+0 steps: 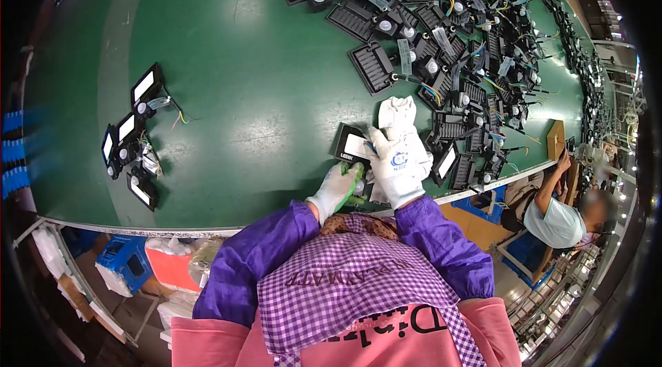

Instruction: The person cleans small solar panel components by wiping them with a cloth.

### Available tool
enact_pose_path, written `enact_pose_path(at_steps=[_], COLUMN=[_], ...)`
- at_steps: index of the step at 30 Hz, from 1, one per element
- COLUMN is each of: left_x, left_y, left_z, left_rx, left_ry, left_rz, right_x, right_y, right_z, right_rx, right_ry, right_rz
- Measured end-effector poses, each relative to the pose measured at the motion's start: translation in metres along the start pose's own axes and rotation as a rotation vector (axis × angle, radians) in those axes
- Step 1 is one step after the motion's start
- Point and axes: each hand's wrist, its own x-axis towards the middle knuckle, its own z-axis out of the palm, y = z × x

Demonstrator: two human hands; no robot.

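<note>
Green worktop [241, 56] carries a big heap of black lamp units [455, 43] w/ coloured wires. Well apart from heap, at worktop's opposite end: small cluster of white-faced units [134, 132]. One lone unit [353, 145] betw. the two, nr the front edge.

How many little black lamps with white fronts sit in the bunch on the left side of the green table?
4: top black lamp, one below it, one at the far-left edge, and the lowest. Wires may hide more.

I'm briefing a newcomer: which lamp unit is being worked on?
On the green belt, at the near edge, both white-gloved hands meet at one black rectangular lamp unit. It lies alone, white face up, under the right hand, apart from the pile.
</note>
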Motion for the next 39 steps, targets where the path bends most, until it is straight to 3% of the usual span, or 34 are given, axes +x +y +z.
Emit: enact_pose_path(at_steps=[3, 6, 9, 12, 15, 19, 22, 25, 27, 30, 36, 39], left_x=[0.008, 0.007, -0.012, -0.013, -0.017, -0.014, -0.019, -0.005, -0.011, -0.005, -0.019, -0.005], left_y=[-0.009, -0.007, 0.023, 0.023, 0.031, 0.025, 0.028, 0.015, 0.019, 0.013, 0.028, -0.003], left_z=[0.000, -0.001, 0.011, 0.014, 0.017, 0.017, 0.016, 0.013, 0.014, 0.011, 0.018, 0.013], left_rx=[0.040, 0.010, 0.126, 0.442, 0.356, 0.463, 0.489, 0.516, 0.478, 0.785, 0.735, 0.850], left_ry=[0.020, -0.011, 0.049, 0.144, 0.097, 0.132, 0.134, 0.088, 0.081, 0.046, 0.004, 0.038], left_rz=[0.054, 0.000, -0.084, 0.053, -0.035, 0.062, 0.066, 0.100, 0.048, 0.196, 0.251, 0.383], right_x=[-0.004, -0.005, 0.000, 0.001, 0.007, 0.006, 0.011, 0.014, 0.016, 0.015, 0.017, 0.012], right_y=[0.004, -0.005, -0.014, -0.018, -0.017, -0.021, -0.027, -0.037, -0.034, -0.039, -0.048, -0.047], right_z=[0.018, 0.021, 0.016, 0.022, 0.020, 0.022, 0.017, 0.006, 0.012, 0.017, 0.013, 0.019], right_rx=[0.014, 0.139, 0.133, 0.029, 0.058, 0.027, -0.041, -0.034, 0.001, -0.016, -0.061, -0.107], right_ry=[0.034, -0.062, -0.061, -0.099, -0.046, -0.041, -0.040, -0.222, -0.137, -0.134, -0.178, -0.190], right_rz=[-0.003, 0.112, 0.099, 0.092, 0.064, -0.033, -0.014, 0.076, 0.052, 0.043, 0.047, 0.026])
